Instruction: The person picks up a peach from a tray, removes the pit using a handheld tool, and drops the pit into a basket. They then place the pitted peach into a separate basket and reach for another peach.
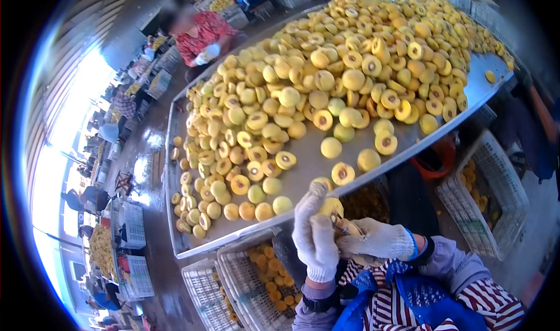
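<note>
My left hand (315, 234), in a whitish knit glove, is closed around a yellow peach half (331, 206) just off the near edge of the metal table. My right hand (378, 240), gloved too, meets it from the right with its fingers curled at the fruit. Something small and brownish shows between the two hands, but its kind is hidden by the fingers. On the metal table (303, 182) lies a big heap of halved yellow peaches (350, 79), several with brown pits or hollows facing up. One cut half (343, 173) lies near the table's edge, close to my hands.
Below the table at left stand white plastic crates (230, 284) with peach halves in them. Another white crate (496, 202) is at right, beside a red-orange container (440, 159). Across the table sits a person in a red patterned top (204, 36). More workers and crates line the left.
</note>
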A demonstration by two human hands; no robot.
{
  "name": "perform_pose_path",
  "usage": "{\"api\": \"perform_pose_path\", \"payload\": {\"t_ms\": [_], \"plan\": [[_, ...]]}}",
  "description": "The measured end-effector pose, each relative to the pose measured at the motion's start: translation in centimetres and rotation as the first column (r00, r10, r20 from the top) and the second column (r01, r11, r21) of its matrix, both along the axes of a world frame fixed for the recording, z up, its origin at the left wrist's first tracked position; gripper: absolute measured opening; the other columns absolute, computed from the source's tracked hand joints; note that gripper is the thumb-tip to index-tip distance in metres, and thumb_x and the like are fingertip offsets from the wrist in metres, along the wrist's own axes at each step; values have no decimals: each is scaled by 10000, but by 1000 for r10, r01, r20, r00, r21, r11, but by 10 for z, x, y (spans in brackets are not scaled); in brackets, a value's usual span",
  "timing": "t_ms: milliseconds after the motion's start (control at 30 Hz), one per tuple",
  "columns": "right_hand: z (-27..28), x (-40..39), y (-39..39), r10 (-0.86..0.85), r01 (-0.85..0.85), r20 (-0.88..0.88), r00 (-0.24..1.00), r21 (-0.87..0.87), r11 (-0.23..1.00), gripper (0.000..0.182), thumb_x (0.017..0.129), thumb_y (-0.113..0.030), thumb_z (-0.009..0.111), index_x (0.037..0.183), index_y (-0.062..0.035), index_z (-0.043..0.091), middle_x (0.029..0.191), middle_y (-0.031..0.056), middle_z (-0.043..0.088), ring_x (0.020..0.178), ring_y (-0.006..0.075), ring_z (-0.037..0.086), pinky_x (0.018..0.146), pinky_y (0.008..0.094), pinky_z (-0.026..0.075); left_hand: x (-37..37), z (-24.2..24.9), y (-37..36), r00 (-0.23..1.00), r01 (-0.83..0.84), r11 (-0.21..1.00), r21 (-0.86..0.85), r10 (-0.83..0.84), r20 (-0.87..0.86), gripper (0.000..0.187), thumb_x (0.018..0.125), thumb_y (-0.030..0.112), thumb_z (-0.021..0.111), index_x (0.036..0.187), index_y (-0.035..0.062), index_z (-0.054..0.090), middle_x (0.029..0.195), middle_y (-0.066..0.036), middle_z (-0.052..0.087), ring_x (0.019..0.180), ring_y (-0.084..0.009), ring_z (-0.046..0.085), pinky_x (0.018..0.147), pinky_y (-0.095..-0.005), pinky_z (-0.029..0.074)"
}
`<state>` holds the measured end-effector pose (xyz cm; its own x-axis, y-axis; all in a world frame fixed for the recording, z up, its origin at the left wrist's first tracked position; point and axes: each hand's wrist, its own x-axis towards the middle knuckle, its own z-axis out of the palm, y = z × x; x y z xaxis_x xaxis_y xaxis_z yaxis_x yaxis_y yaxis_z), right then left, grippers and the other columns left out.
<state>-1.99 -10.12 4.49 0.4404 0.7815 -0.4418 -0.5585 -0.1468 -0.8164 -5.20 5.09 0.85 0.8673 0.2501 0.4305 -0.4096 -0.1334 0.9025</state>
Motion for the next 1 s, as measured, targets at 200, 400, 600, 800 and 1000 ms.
{"api": "perform_pose_path", "payload": {"t_ms": [200,400,600,800,1000], "plan": [[-14,0,-7,-63,75,-103,993,117,990,350,944,-399,623,807,-83,563,533,-16,468,399,74,420,364,228,288,16,36,1,985,31,969,244,12,-173,290,941,66,572,1201,-59,604,1265,-205,626,1187,-275,601,1029,-345,447],[-19,-2,-17,-61,148,-350,935,229,962,321,959,-350,628,831,-67,551,525,-15,423,375,66,369,351,221,260,16,43,-7,985,-91,895,438,15,173,318,911,64,586,1209,-50,576,1267,-242,594,1161,-364,607,987,-397,490],[-25,-7,-12,-87,136,-284,955,159,978,332,964,-366,621,855,-60,551,517,-18,417,360,71,370,356,223,277,16,23,-3,992,-12,958,287,-24,122,355,916,98,615,1244,-31,576,1261,-218,612,1170,-330,608,978,-376,489],[-28,-16,-13,30,132,-394,919,379,916,369,1001,-373,539,826,-48,535,486,-38,396,348,75,358,356,228,271,18,24,17,884,344,938,-39,-338,-323,328,976,119,548,1263,-38,578,1189,-127,653,1051,-183,624,910,-288,493],[-33,-22,-11,108,239,-518,849,557,795,363,1035,-329,476,808,-48,512,464,-55,357,340,72,349,343,234,281,18,21,9,988,99,909,405,-139,71,364,1003,201,529,1266,-49,566,1177,-128,648,1008,-178,613,860,-278,497]]}}
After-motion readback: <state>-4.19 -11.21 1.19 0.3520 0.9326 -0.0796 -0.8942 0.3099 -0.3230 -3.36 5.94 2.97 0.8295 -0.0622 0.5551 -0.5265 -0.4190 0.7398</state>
